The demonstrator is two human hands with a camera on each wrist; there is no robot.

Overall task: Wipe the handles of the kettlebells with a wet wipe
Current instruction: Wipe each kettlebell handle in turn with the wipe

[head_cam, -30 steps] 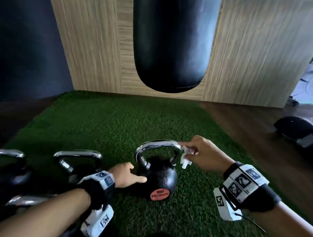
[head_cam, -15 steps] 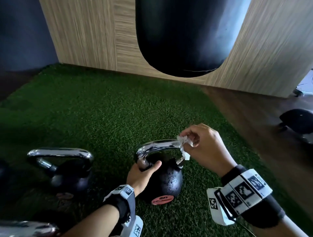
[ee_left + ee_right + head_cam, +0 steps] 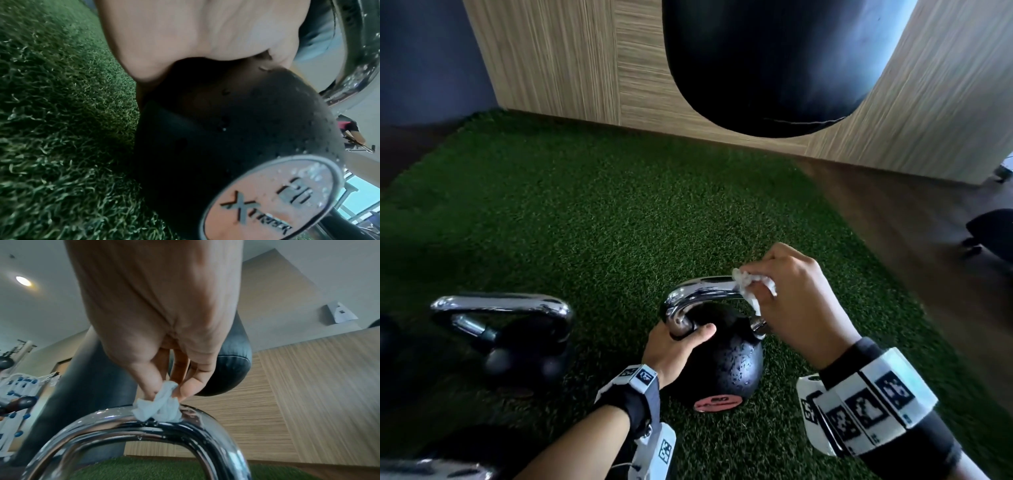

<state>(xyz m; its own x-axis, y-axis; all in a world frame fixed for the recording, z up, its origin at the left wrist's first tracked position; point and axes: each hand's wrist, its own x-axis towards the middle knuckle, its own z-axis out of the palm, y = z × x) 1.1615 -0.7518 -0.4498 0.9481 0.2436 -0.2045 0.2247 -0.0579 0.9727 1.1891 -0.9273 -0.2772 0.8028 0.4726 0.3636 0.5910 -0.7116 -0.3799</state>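
Note:
A black kettlebell (image 3: pixel 726 370) with a red badge (image 3: pixel 273 199) and a chrome handle (image 3: pixel 705 291) stands on green turf. My left hand (image 3: pixel 678 346) grips the base of the handle's left leg, thumb curled over the ball. At the handle's top right corner my right hand (image 3: pixel 791 294) pinches a crumpled white wet wipe (image 3: pixel 751 284) against the chrome. The right wrist view shows the wipe (image 3: pixel 158 407) held by thumb and fingertips on the wet handle (image 3: pixel 144 431). Water drops dot the ball (image 3: pixel 267 129).
A second black kettlebell (image 3: pixel 517 339) with a chrome handle stands to the left, and another chrome handle (image 3: pixel 431 471) shows at the bottom left edge. A black punching bag (image 3: pixel 774 61) hangs above. A wood-panel wall (image 3: pixel 568 58) lies beyond, with dark floor (image 3: pixel 914 240) to the right.
My left hand moved from the ball's side up to the base of the handle's left leg. My right hand kept the wipe at the handle's right corner. The view has shifted closer.

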